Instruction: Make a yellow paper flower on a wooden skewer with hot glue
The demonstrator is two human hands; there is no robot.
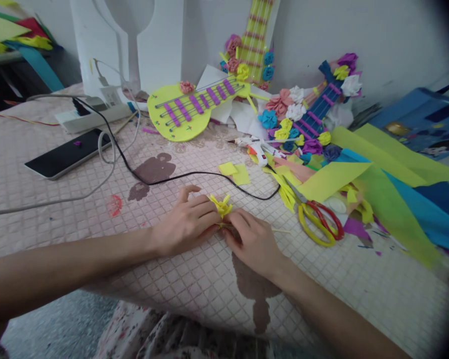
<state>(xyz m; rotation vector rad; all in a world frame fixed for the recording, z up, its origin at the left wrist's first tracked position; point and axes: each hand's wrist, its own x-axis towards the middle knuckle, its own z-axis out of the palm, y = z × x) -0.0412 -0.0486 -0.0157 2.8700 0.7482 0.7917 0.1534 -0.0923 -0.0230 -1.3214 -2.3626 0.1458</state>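
So there's the quilted tabletop (194,259), then the scissors (320,223) parked beside the right hand (252,242), probably for easy reach, and both it and the left hand (189,219) have fingers pinched round a yellow paper flower (221,207) between them, seemingly to steady it.

three paper guitars (183,115) (257,35) (318,112), two yellow squares (228,168) (241,174), two hands (187,222) (252,239)
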